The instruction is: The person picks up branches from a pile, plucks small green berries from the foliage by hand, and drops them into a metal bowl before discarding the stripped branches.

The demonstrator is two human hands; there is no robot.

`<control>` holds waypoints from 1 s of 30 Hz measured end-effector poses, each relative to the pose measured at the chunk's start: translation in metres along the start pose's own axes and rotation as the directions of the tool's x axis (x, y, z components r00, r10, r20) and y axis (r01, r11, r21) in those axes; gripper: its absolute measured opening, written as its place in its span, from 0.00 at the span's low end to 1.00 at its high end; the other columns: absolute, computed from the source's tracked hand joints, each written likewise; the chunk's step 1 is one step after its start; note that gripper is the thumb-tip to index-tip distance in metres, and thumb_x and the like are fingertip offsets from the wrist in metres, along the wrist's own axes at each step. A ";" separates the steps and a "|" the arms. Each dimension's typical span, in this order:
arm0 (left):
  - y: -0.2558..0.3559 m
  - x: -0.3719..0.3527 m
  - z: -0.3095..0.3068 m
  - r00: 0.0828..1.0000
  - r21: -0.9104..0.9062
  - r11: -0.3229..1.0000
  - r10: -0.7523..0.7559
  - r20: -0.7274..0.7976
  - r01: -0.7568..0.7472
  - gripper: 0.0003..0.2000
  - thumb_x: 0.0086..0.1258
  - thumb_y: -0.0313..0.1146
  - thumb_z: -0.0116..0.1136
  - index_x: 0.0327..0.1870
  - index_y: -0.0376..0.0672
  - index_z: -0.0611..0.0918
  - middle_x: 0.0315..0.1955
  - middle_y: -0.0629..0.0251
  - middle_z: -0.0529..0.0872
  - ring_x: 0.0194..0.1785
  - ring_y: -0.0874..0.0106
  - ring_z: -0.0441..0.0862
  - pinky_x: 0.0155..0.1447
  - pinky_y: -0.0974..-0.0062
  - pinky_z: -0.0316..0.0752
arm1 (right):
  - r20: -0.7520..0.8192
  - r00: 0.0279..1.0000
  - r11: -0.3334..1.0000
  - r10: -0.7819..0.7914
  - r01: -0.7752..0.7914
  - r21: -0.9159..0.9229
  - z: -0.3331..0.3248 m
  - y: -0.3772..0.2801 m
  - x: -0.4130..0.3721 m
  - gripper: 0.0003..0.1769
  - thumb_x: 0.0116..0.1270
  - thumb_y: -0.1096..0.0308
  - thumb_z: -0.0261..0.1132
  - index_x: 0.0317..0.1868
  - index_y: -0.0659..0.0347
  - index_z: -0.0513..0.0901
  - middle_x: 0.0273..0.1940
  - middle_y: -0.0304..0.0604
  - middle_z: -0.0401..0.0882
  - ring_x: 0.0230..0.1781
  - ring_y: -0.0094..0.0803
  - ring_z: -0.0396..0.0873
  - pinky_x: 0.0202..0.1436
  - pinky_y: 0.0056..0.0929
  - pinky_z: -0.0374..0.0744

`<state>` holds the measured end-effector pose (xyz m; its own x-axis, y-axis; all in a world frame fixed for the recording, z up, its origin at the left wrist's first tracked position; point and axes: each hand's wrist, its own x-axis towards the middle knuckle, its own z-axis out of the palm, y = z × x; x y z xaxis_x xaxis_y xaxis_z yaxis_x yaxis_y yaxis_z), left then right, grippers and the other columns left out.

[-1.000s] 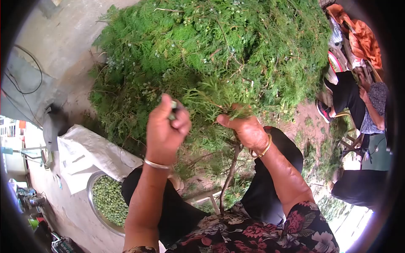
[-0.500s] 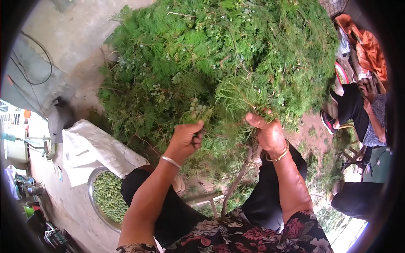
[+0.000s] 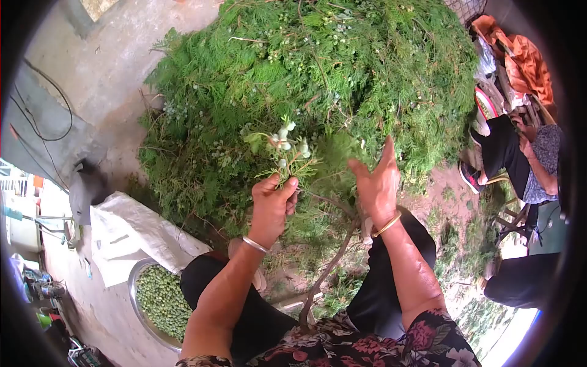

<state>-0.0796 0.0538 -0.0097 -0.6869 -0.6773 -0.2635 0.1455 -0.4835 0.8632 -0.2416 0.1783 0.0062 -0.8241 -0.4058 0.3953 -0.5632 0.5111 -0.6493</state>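
Note:
My left hand (image 3: 273, 205) is closed on the stem of a short conifer sprig (image 3: 293, 156), which carries several pale green cones at its top. Fingers apart, my right hand (image 3: 376, 186) is held up to the right of it, empty. Between the two hands is a blurred tuft of green foliage (image 3: 338, 153). A bare woody branch (image 3: 330, 269) rises from my lap toward the foliage, passing below my right hand. Behind both hands lies a big heap of green conifer branches (image 3: 244, 73) dotted with pale cones.
On the left, a metal basin (image 3: 136, 300) holds many green cones, beside a white sack (image 3: 134, 226). Another person (image 3: 541, 162) sits at the right, near an orange cloth (image 3: 520, 58). A black cable (image 3: 67, 101) hangs at the upper left.
My left hand now holds the coned sprig upright and higher in view. My right hand has opened and let go of the leafy twig it was gripping; the tuft there is blurred.

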 end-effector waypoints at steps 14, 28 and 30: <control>-0.015 -0.022 0.007 0.965 0.240 0.969 0.002 0.263 -0.068 0.05 0.65 0.26 0.60 0.30 0.34 0.81 0.17 0.73 0.77 0.19 0.85 0.69 0.23 0.85 0.62 | 0.760 0.642 0.512 -0.105 -0.620 0.594 -0.002 -0.049 -0.022 0.07 0.60 0.73 0.67 0.32 0.70 0.83 0.24 0.36 0.80 0.25 0.17 0.72 0.29 0.21 0.73; 0.030 -0.030 0.006 0.756 0.679 0.460 0.616 0.220 -0.572 0.10 0.59 0.21 0.65 0.41 0.32 0.81 0.27 0.65 0.84 0.29 0.83 0.77 0.34 0.83 0.74 | 0.664 0.739 0.786 -0.116 -0.341 0.516 0.003 -0.051 -0.026 0.04 0.61 0.75 0.63 0.32 0.68 0.82 0.23 0.34 0.78 0.23 0.16 0.70 0.27 0.22 0.71; 0.023 -0.027 0.006 0.789 0.668 0.494 0.567 0.237 -0.556 0.10 0.59 0.20 0.65 0.41 0.32 0.81 0.26 0.65 0.84 0.29 0.83 0.77 0.35 0.83 0.74 | 0.648 0.748 0.789 -0.145 -0.308 0.532 0.005 -0.054 -0.030 0.03 0.60 0.76 0.62 0.33 0.68 0.82 0.23 0.35 0.78 0.24 0.16 0.71 0.27 0.22 0.71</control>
<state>-0.0622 0.0642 0.0197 -0.6283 -0.6767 0.3838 -0.0219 0.5084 0.8608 -0.1861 0.1591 0.0259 -0.4949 -0.8684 -0.0316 -0.1575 0.1253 -0.9795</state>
